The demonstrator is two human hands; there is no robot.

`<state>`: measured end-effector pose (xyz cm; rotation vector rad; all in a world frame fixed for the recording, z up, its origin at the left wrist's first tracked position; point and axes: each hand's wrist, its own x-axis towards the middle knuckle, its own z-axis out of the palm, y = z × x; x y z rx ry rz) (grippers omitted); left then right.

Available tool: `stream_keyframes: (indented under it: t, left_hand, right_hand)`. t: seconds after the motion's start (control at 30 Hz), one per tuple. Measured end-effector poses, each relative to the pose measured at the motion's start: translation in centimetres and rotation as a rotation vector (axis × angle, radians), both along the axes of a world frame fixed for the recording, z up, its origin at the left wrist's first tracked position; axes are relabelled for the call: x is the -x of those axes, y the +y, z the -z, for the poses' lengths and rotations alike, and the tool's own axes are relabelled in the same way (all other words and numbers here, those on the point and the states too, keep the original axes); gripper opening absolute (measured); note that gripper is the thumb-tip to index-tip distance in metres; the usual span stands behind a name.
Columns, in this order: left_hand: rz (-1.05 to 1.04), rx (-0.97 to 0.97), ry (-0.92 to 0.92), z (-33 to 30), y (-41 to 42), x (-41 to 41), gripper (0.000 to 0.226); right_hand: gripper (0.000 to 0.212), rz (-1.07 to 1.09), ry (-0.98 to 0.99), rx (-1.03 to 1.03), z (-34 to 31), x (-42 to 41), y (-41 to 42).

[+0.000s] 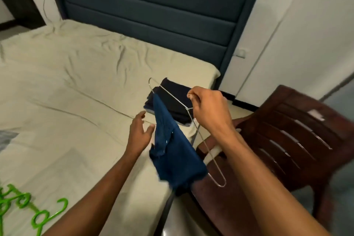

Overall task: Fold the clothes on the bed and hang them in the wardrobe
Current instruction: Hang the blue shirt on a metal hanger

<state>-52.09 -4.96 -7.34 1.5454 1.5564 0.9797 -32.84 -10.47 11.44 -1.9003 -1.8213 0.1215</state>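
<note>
The right hand has its grip pinched on the neck of a wire hanger, held above the bed's near edge, with a blue garment draped over the hanger's bar. The left hand hovers just beside the garment, grip released, fingers spread. Beyond the hanger a stack of dark folded clothes lies on the bed; a brown chair stands beside the bed, and green hangers lie at its near corner.
</note>
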Motion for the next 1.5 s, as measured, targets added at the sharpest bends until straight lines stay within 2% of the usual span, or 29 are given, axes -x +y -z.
stream_keyframes:
  t: [0.2,0.4,0.53,0.7,0.83,0.87,0.97,1.03,1.1,1.17,1.27,1.33,1.4,1.5]
  left_hand:
    - [0.239,-0.036,-0.366,-10.5,-3.3,-6.8,0.076]
    - [0.516,-0.105,-0.610,-18.8,-9.3,-14.6,0.030]
    - [0.723,-0.097,-0.729,-24.2,-12.8,-19.1,0.039]
    - [1.026,-0.003,-0.870,-30.5,-18.7,-23.9,0.040]
    - [1.217,0.010,-0.951,-34.6,-24.0,-26.6,0.057]
    - [1.240,-0.003,-0.964,-35.5,-25.2,-27.3,0.051]
    - [1.300,-0.018,-1.068,-38.0,-28.7,-29.0,0.010]
    - [1.370,-0.046,-1.076,-40.1,-31.5,-29.9,0.013]
    - [1.496,-0.232,-0.973,-42.2,-34.1,-30.3,0.015]
    - [1.625,-0.501,-0.830,-45.0,-37.6,-30.5,0.035]
    - [1.603,-1.033,-0.649,-49.6,-43.6,-30.9,0.042]
    - [1.561,-1.249,-0.666,-51.9,-48.5,-31.2,0.046]
    - [1.448,-1.378,-0.743,-53.3,-53.1,-31.6,0.047]
    - [1.336,-1.408,-0.908,-54.9,-61.3,-31.5,0.046]
  right_hand:
    - [0.017,0.086,-0.076,-0.090,-10.1,-5.7,-8.4]
    - [0.016,0.237,-0.186,-0.186,-18.8,-11.0,-17.9]
    - [0.013,0.392,-0.172,-0.221,-23.9,-14.0,-25.2]
    - [0.008,0.553,-0.174,-0.217,-29.2,-14.7,-34.6]
    - [0.006,0.692,-0.201,-0.248,-32.2,-13.6,-42.4]
    - [0.006,0.725,-0.219,-0.261,-32.9,-13.3,-44.2]
    - [0.006,0.838,-0.267,-0.298,-34.9,-12.2,-49.5]
    - [0.008,0.915,-0.324,-0.326,-36.4,-11.2,-53.4]
    - [0.009,0.992,-0.366,-0.342,-37.8,-10.1,-56.7]
    - [0.010,1.069,-0.425,-0.353,-39.5,-8.7,-60.3]
    - [0.010,1.173,-0.502,-0.366,-42.2,-6.3,-65.7]
    - [0.009,1.237,-0.563,-0.389,-43.7,-4.7,-69.3]
    - [0.010,1.307,-0.634,-0.422,-44.9,-3.4,-72.6]
    - [0.018,1.468,-0.739,-0.484,-46.2,-0.3,-78.9]
